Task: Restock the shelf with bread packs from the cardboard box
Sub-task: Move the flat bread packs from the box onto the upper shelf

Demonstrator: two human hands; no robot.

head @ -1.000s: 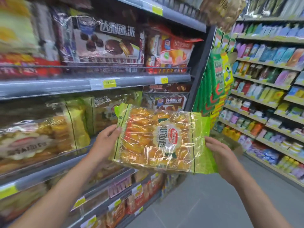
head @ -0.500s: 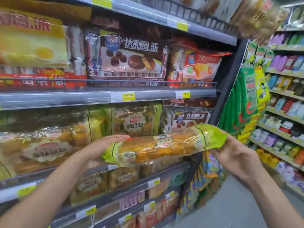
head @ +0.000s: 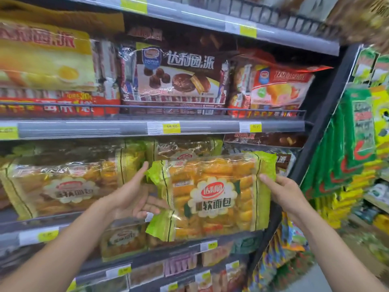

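A clear bread pack (head: 212, 197) with green ends and a red-and-white label stands upright, label towards me, in front of the middle shelf (head: 63, 231). My right hand (head: 288, 194) grips its right green edge, thumb on the front. My left hand (head: 132, 199) is at the pack's left edge with the thumb up and the fingers stretched out towards it, touching the green end. More packs of the same bread (head: 63, 186) lie on that shelf to the left, and another one (head: 183, 148) sits behind the held pack. The cardboard box is out of view.
The shelf above holds a brown chocolate pie pack (head: 172, 76), a red cake pack (head: 280, 87) and a yellow pack (head: 42, 57) behind a wire rail. A dark upright post (head: 322, 123) ends the shelving; green snack bags (head: 347, 154) hang beyond it. Lower shelves carry more bread (head: 124, 241).
The pack has turned from lying edge-on to upright with its label facing me, closer to the shelf. My left hand has shifted from its top to its left edge.
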